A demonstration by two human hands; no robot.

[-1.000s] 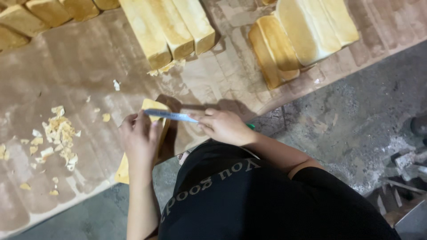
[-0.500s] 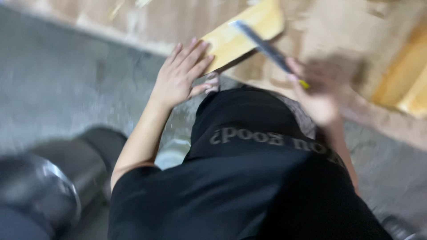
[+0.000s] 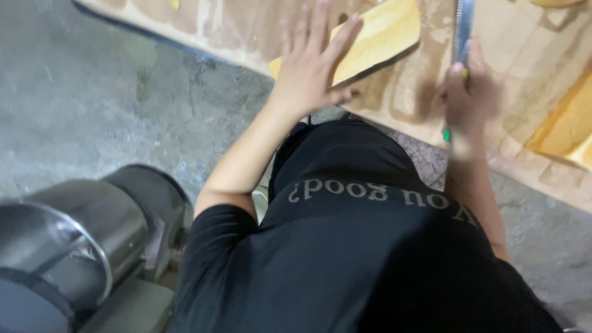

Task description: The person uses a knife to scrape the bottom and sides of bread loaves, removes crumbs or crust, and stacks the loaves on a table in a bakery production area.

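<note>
- Left hand [image 3: 311, 68] pressed flat, fingers spread, on the near end of a yellow wooden block [image 3: 376, 37] – not gripping, only pinning it down.
- Block lying flat and slantwise on the worktable [image 3: 401, 98], near its front edge, far end pointing up and right.
- Right hand [image 3: 468, 92] closed round the handle of a long-bladed knife [image 3: 464, 28], blade running away toward the far side, a green tip of handle showing below the fist; hand blurred, so exact grip hard to read.
- Knife just right of the block, apart from it; whether the blade touches the table cannot be told.
- More yellow wood [image 3: 564, 126] at the right edge, well apart from both hands.
- Round grey metal machine housing [image 3: 68, 240] low on the left, over a grey concrete floor [image 3: 111, 105].
- Step in hand, as a judgement – steadying the block between cuts, blade off the wood.
- Next move calls for bringing the edge back to the block's side, keeping the spread fingers clear of the blade's path, with firm downward pressure so the piece does not skid.
</note>
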